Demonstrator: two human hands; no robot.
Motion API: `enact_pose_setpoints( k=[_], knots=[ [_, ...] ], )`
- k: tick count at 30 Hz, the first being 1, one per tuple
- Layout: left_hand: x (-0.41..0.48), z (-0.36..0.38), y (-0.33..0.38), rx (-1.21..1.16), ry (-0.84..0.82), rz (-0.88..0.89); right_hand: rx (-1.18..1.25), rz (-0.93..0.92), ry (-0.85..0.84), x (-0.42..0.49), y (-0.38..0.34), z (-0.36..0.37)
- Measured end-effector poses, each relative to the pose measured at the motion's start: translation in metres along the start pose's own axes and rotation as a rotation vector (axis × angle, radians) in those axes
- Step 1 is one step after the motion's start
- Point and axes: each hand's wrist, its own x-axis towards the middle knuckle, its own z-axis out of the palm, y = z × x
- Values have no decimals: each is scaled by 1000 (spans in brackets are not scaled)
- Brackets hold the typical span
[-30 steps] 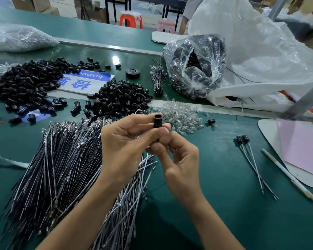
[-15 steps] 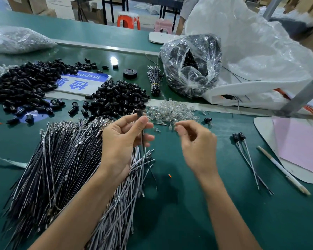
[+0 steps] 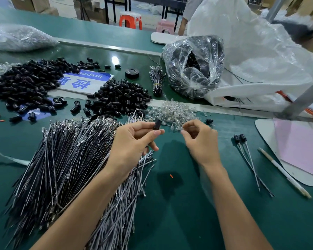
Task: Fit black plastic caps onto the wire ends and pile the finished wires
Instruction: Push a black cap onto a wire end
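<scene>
My left hand [image 3: 132,143] holds a black plastic cap [image 3: 157,124] between thumb and fingers, above the big fan of loose black and grey wires [image 3: 67,159]; any wire under that hand is hidden by the palm. My right hand [image 3: 200,141] is a little to the right, its thumb and forefinger pinching a small clear piece at the near edge of the clear-piece pile [image 3: 172,112]. Loose caps lie in a heap [image 3: 119,98] behind the wires and in a larger heap [image 3: 23,83] at far left. A few capped wires [image 3: 246,152] lie at right.
A clear bag of black parts [image 3: 193,65] and a large white bag [image 3: 257,51] stand at the back right. A tape roll [image 3: 132,73], a tied wire bundle [image 3: 156,82], a stray cap [image 3: 209,121], a pen [image 3: 284,174] and a pink sheet [image 3: 302,147] lie around.
The hands were joined around the cap a second ago. My right hand has since moved away to the clear-piece pile, while my left hand keeps the cap and has lowered slightly.
</scene>
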Motion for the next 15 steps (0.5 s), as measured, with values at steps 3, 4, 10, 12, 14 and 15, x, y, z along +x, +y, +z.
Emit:
enact_pose_setpoints(
  k=[3, 4, 10, 12, 14, 15],
  knots=[
    [0, 0, -1, 79, -7, 37, 347, -111, -39, -6, -17, -12],
    [0, 1, -2, 94, -13, 46, 421, -151, -66, -8, -22, -15],
    [0, 2, -5, 201, -55, 111, 395, -225, -163, -14, -34, -15],
    [0, 2, -5, 216, -64, 119, 377, -239, -163, -14, -34, -16],
    [0, 2, -5, 194, -75, 110, 369, -259, -152, -13, -33, -17],
    [0, 1, -4, 177, -82, 103, 365, -269, -144, -13, -33, -18]
  ],
)
